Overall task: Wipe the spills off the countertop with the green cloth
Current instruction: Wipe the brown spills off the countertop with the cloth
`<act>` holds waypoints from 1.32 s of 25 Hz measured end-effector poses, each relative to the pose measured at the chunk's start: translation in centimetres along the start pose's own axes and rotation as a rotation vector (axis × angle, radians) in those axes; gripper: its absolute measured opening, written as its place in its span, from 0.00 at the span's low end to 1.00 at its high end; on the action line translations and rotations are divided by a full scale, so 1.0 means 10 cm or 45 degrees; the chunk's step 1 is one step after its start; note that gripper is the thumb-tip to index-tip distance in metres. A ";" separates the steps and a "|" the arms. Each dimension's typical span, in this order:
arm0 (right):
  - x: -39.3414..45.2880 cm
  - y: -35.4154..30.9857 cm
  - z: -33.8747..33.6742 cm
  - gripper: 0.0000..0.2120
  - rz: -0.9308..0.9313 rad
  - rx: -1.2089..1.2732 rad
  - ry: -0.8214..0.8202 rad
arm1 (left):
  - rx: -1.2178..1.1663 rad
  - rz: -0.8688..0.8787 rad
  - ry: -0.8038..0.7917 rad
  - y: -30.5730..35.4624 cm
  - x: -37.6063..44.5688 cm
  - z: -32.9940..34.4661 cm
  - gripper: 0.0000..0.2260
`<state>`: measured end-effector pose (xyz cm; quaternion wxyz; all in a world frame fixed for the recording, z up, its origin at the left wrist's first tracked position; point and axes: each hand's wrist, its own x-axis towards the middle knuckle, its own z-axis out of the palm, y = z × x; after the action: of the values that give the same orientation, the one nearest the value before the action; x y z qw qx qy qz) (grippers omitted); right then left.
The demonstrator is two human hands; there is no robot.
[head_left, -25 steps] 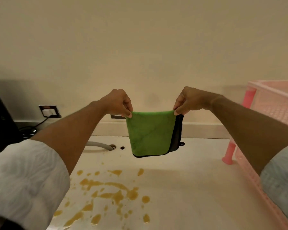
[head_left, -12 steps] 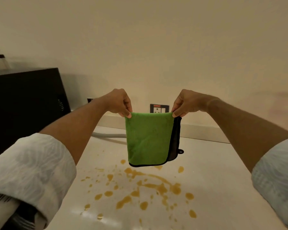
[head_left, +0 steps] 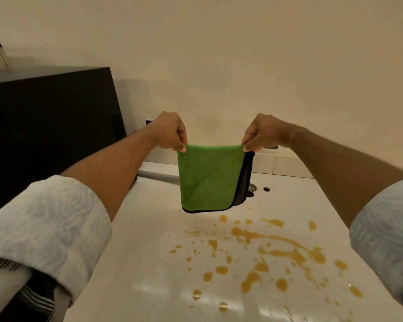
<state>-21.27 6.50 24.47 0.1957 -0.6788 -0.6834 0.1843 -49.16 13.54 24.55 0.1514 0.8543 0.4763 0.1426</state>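
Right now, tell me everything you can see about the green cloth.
The green cloth looks like soft, fuzzy microfiber, folded over so a dark grey layer with black edging shows along its right side, with a small loop near the lower right corner. It hangs upright in the air above the countertop, not touching it. The left hand pinches its top left corner, the right hand its top right. It looks clean.

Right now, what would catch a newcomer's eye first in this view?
A folded green microfibre cloth with black edging hangs mid-frame, pinched at its top corners by the left hand and right hand. Below it, to the right, amber liquid spills spatter the glossy white countertop. A big black box appliance stands at left.
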 end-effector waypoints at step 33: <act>-0.52 -0.05 2.54 0.40 -0.111 -0.410 -0.157 | 0.427 -0.114 -0.238 -1.43 -1.48 1.92 0.44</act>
<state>-34.80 1.65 2.92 0.0500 -0.6586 -0.7435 0.1052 -60.22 5.65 -0.14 0.0567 0.8550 0.5148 -0.0254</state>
